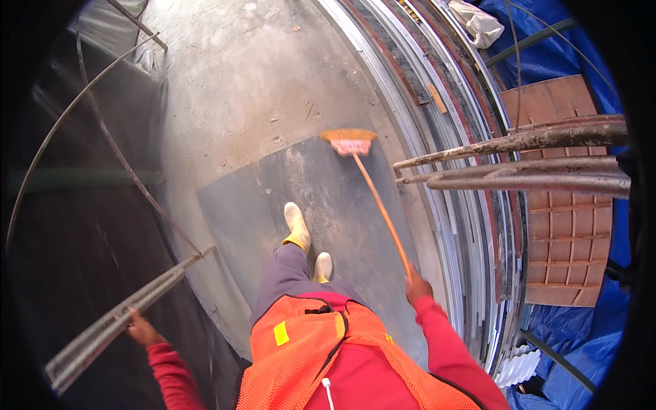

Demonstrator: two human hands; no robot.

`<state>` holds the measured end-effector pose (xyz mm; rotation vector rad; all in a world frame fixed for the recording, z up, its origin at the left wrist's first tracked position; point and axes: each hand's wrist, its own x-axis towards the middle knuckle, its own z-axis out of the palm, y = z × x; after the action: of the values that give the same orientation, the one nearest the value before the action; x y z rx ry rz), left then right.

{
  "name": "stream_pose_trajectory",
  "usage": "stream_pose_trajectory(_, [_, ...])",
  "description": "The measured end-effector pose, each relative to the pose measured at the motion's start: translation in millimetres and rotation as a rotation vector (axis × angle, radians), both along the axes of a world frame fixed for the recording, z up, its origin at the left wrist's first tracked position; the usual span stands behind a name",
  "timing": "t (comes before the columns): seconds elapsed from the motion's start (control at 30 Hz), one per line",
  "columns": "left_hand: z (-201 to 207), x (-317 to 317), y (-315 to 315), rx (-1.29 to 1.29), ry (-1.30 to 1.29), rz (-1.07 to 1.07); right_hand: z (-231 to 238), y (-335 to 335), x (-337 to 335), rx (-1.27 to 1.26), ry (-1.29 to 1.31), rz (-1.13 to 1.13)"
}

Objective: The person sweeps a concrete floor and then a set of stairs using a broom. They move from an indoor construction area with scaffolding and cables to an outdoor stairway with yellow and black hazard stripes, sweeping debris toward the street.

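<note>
My right hand (pixel 418 288) is closed round the end of a broom's long orange-brown handle (pixel 381 205). At the far end, the broom head (pixel 349 140), pink with orange bristles, touches the floor on the far edge of a dark grey sheet (pixel 246 198). My left hand (pixel 143 329) is at the lower left, its fingers hooked on a pale, stained metal scaffold pole (pixel 130 307). Part of that grip is hidden by the pole.
Dusty concrete floor (pixel 253 75) with small debris stretches ahead. Long metal and wooden lengths (pixel 451 137) lie stacked along the right, with scaffold pipes (pixel 540 140) jutting over them. Farther right are a brown wooden panel (pixel 567 232) and blue tarpaulin (pixel 581 342). Dark sheeting (pixel 89 225) lines the left.
</note>
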<state>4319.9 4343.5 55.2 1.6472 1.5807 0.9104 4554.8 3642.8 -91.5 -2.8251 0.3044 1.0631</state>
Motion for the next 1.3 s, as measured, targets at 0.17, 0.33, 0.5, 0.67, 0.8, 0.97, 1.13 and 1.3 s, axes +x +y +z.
stream_pose_trajectory(0.17, [-66, 140, -137, -0.603, 0.128, -0.683, 4, 197, 147, 0.983, 0.132, -0.486])
stream_pose_trajectory(0.33, [-48, 320, -219, -0.147, -0.218, -1.553, 55, 338, 205, 1.420, 0.240, -0.397])
stream_pose_trajectory(0.5, [-56, 408, -199, -0.082, -0.200, -1.277, 35, 376, 241, 1.474, 0.169, -0.320])
stream_pose_trajectory(0.67, [-79, 433, -185, -0.062, -0.198, -1.347, -21, 394, 297, 1.323, 0.062, -0.161])
stream_pose_trajectory(0.8, [-27, 469, -178, -0.228, -0.329, -1.393, -31, 412, 365, 0.740, -0.176, 0.168])
stream_pose_trajectory(0.97, [66, 523, -150, -0.337, -0.289, -1.632, -13, 370, 435, 0.639, -0.290, 0.136])
stream_pose_trajectory(1.13, [76, 618, -173, -0.582, -0.277, -1.767, -16, 281, 472, 0.544, -0.426, 0.220])
stream_pose_trajectory(1.3, [58, 709, -209, -0.853, -0.276, -1.776, -37, 230, 507, 0.326, -0.152, 0.118])
